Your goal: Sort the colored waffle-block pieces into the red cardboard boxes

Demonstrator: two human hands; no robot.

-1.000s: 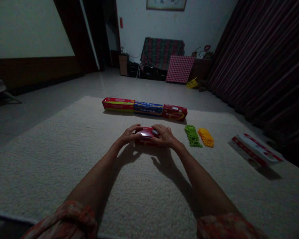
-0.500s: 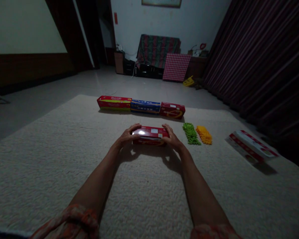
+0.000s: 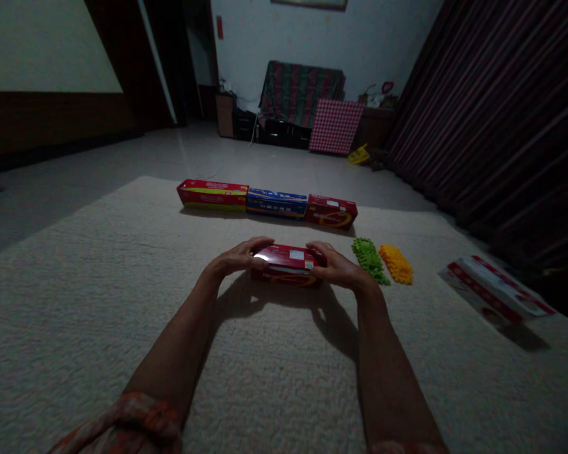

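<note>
A shiny dark red carton (image 3: 286, 260) with a white label lies lengthwise in front of me on the pale quilted mat (image 3: 274, 366). My left hand (image 3: 241, 255) grips its left end, thumb on the near side and fingers over the top. At the opposite end my right hand (image 3: 336, 263) holds it in the same way. Farther off, a red and yellow-green carton (image 3: 213, 195), a blue carton (image 3: 277, 203) and another dark red carton (image 3: 331, 212) stand end to end in a row.
Right of my right hand lie a green bumpy strip (image 3: 370, 260) and an orange bumpy strip (image 3: 396, 263). A white and red box (image 3: 502, 287) sits farther right. Beyond the mat are a tiled floor (image 3: 146, 154), a checked cloth panel (image 3: 336, 126) and a dark curtain (image 3: 473, 107).
The view has tilted down and come slightly closer. Both hands stay on the dark red carton, with the thumbs a little shifted along its top edge. The row of cartons looks unchanged.
</note>
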